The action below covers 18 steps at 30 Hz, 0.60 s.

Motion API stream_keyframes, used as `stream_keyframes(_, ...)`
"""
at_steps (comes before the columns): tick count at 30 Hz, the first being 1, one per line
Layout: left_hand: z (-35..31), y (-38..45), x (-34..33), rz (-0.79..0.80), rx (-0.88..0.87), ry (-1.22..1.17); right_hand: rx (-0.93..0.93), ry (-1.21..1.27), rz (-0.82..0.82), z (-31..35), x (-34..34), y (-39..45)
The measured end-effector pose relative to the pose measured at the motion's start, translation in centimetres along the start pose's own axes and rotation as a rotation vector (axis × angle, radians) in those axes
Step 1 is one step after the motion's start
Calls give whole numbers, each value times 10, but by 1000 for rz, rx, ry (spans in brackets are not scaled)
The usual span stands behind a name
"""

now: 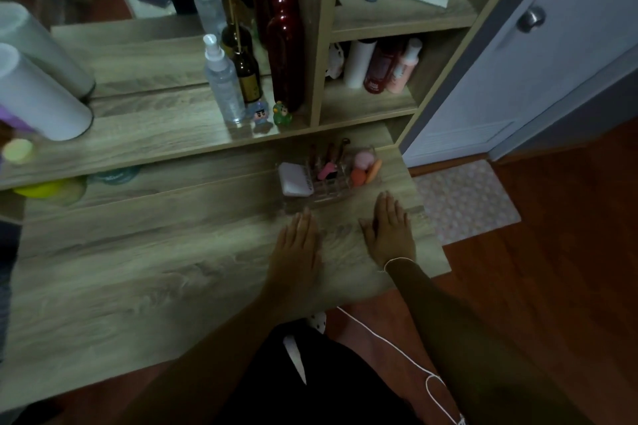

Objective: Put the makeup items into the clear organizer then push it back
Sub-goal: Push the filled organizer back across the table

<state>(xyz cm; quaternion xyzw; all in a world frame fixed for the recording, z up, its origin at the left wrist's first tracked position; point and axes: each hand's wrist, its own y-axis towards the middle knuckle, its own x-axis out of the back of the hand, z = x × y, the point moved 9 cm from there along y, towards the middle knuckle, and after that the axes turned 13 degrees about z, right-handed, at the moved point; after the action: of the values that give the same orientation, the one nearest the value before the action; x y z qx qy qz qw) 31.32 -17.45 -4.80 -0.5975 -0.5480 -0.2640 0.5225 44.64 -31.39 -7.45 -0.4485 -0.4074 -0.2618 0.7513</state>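
The clear organizer (331, 195) stands on the wooden desk (155, 269), near its back right under the raised shelf. In it lie a white compact (294, 179), upright lipsticks and brushes (328, 155), a pink tool (326, 171), a pink puff (363, 159), an orange sponge (358, 177) and an orange tube (374, 171). My left hand (299, 245) lies flat on the desk just in front of the organizer, fingers together, holding nothing. My right hand (390, 231) rests flat beside it, at the organizer's front right, also holding nothing.
On the raised shelf stand a clear spray bottle (222, 83), a brown diffuser bottle (247, 76), a dark red bottle (284, 55), two small figurines (272, 114) and a white cylinder (41, 93). Side shelves hold bottles (386, 65). A white door (538, 45) and a mat (466, 200) are at right.
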Motion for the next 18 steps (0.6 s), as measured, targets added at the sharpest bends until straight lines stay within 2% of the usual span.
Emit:
stream_keyframes(5, -24, 17, 12, 69, -196, 108, -128, 102, -29, -4, -7, -31)
stream_keyframes(10, -39, 27, 51, 20, -343, 155, -232, 194, -81, 3, 6, -61)
stream_keyframes(18, -64, 26, 114, -20, -449, 272, -344, 246, -231, 21, 58, -105)
